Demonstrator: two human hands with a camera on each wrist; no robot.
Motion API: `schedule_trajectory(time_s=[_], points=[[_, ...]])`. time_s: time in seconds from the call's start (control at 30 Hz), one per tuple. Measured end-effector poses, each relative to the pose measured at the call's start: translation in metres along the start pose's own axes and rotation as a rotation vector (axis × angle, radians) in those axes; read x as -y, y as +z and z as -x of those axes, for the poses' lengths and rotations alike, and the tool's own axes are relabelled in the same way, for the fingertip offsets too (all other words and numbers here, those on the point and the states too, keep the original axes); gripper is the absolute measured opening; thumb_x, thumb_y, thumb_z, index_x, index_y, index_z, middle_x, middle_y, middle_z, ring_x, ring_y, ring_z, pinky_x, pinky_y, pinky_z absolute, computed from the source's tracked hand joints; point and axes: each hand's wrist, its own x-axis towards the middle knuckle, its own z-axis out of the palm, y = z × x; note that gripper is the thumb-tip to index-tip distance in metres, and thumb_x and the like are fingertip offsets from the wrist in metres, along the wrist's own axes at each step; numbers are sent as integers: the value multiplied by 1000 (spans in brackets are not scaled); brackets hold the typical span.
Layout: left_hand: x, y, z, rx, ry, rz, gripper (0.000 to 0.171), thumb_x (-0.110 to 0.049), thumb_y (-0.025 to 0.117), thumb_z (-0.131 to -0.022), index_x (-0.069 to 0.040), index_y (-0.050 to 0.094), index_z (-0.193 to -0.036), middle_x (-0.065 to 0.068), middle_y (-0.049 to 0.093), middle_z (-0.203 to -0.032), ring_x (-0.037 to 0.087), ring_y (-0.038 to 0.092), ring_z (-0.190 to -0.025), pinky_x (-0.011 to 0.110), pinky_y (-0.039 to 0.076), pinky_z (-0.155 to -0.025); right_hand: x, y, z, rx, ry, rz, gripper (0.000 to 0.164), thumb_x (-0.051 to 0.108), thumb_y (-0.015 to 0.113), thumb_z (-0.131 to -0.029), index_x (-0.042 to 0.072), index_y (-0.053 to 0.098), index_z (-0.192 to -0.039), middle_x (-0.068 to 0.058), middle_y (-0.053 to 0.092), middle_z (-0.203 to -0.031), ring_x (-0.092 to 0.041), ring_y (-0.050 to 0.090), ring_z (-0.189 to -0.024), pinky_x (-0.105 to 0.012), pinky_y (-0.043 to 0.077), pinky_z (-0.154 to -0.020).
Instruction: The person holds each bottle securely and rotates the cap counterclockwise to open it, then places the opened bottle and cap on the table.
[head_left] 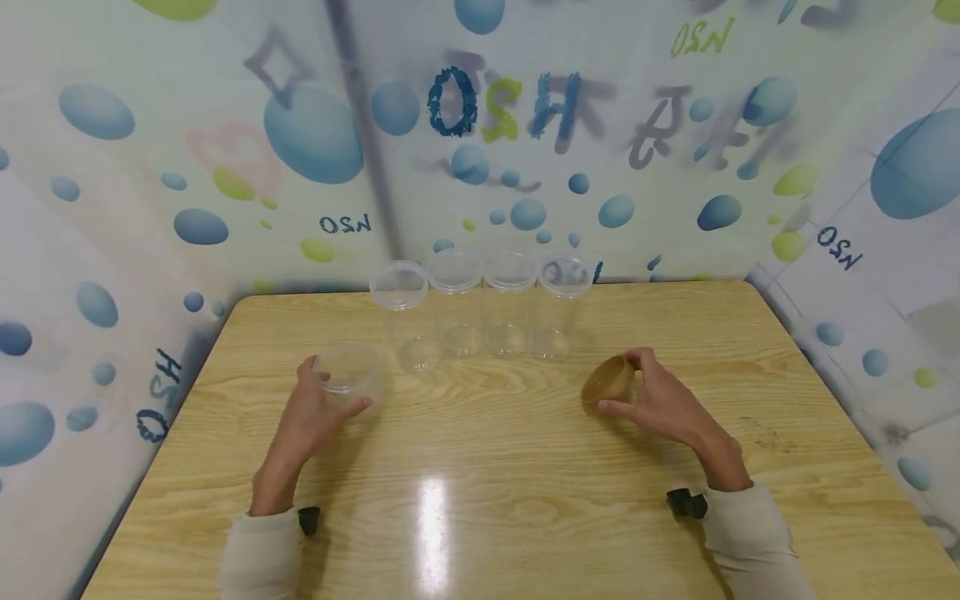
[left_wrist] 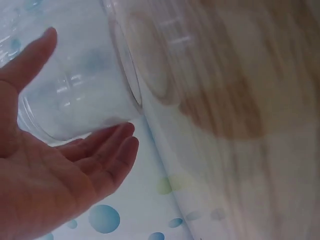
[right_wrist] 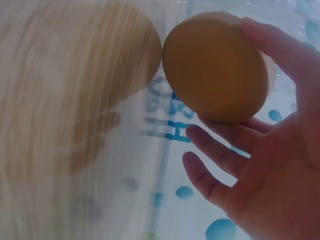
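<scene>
A row of four clear, cylindrical jars with wide round rims stood upright on a glossy, pale wood-grained table, close to the far edge. Nearer the person than this row, and off its left end, was another clear, round, wide-mouthed container, upright and apart from the row. The left hand lay around it with fingers and thumb spread, the fingertips just at its side; clear walls and blur made it hard to tell whether the thumb touched. Off the right end of the row, and also nearer the person, the right hand pinched a brown, round, cup-like piece between thumb and fingers, holding it tilted with its oval face turned toward the left. Pale, long sleeves covered the forearms, on the near side of the row. Behind the row hung a white backdrop with blue and green spots and mirrored lettering.
</scene>
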Motion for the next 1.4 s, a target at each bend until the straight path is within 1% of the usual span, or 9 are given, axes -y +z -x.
schedule_trajectory(time_s=[0.1, 0.3, 0.53, 0.73, 0.93, 1.0, 1.1, 1.23, 1.4], points=[[0, -3, 0, -24, -64, 9, 106, -29, 74, -89, 7, -3, -153, 37, 26, -151, 53, 35, -133, 62, 34, -105, -3, -2, 0, 16, -7, 22, 95, 45, 78, -83, -6, 30, -147, -30, 42, -144, -49, 46, -128, -62, 41, -98], [0, -6, -2, -76, -97, -10, 100, -23, 72, -89, 14, 3, -151, 40, 23, -148, 54, 31, -135, 63, 29, -110, -6, -1, -1, 35, -29, 59, 97, 37, 81, -81, -12, 31, -147, -35, 40, -145, -52, 42, -130, -63, 39, -101], [2, -6, -5, -49, -129, 75, 102, -21, 73, -89, 11, -1, -152, 39, 23, -151, 53, 27, -138, 61, 27, -111, -10, 3, -2, 74, -13, 31, 98, 34, 82, -81, -16, 28, -146, -38, 37, -146, -55, 38, -131, -64, 37, -102], [2, -4, -8, -83, -141, 143, 111, -13, 76, -85, 5, -11, -152, 39, 19, -153, 53, 26, -139, 60, 27, -112, -14, 6, -3, 93, -18, 47, 101, 34, 84, -78, -17, 29, -145, -39, 38, -145, -56, 36, -132, -65, 36, -103], [1, -2, -7, -118, -114, 155, 118, -4, 77, -82, 2, -18, -152, 41, 8, -154, 55, 22, -141, 60, 25, -114, -15, 9, -4, 83, -30, 67, 97, 32, 85, -75, -16, 35, -142, -38, 42, -140, -54, 42, -126, -63, 39, -98], [0, -2, -5, -151, -102, 117, 118, -5, 78, -81, 2, -16, -152, 39, 4, -154, 57, 22, -138, 63, 24, -112, -14, 9, -5, 76, -30, 71, 94, 31, 86, -75, -15, 37, -140, -37, 44, -138, -52, 44, -123, -63, 39, -97], [-4, -2, -2, -240, -72, 35, 118, -8, 82, -77, 2, -7, -153, 34, 1, -154, 57, 20, -137, 70, 19, -109, -14, 11, -5, 69, -26, 78, 93, 30, 87, -74, -14, 38, -140, -36, 45, -136, -51, 44, -122, -62, 39, -97], [-18, -1, 2, -346, -16, -25, 115, -11, 87, -73, 0, 6, -153, 28, 0, -156, 52, 8, -141, 73, 13, -102, -14, 11, -5, 61, -28, 86, 92, 30, 87, -73, -13, 39, -139, -35, 46, -134, -50, 46, -119, -62, 39, -96], [-46, 1, 7, -390, 68, 9, 105, -14, 84, -77, -2, 12, -153, 25, 1, -157, 49, 2, -142, 73, 9, -99, -14, 10, -6, 69, -24, 80, 93, 29, 88, -72, -13, 38, -139, -35, 45, -134, -50, 45, -119, -62, 38, -97]])
